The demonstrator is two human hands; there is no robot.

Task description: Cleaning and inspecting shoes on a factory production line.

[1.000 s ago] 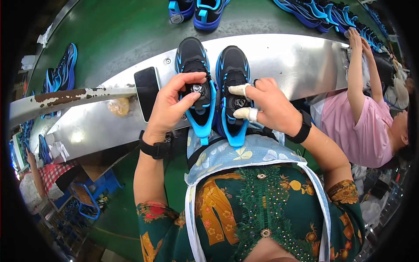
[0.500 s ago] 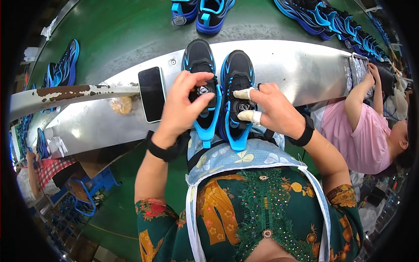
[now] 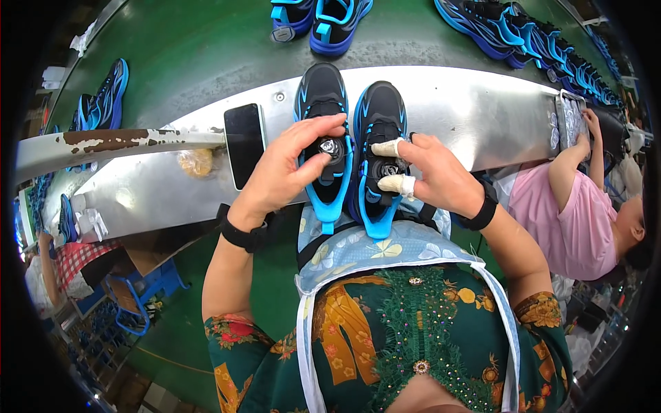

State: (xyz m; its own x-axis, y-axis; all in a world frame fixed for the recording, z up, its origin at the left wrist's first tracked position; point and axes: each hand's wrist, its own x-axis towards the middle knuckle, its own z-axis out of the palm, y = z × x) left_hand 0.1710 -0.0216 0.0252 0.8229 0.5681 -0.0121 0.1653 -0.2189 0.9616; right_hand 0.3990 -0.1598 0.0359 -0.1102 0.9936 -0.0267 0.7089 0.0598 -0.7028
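- While left hand (image 3: pixel 275 165) straddles left shoe dial (image 3: pixel 331 148), its fingers (image 3: pixel 318 129) stand apart.
- Right hand (image 3: pixel 441 175) likewise around right shoe dial (image 3: pixel 387 168).
- Whether either pinches: cannot tell.

Black-and-blue shoes (image 3: pixel 379 124), floral light-blue apron (image 3: pixel 385 251), pink shirt (image 3: pixel 564 213)

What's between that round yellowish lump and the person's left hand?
In the head view, a flat, black-screened rectangular phone lies on the shiny silver metal ledge, between the yellowish lump and left hand.
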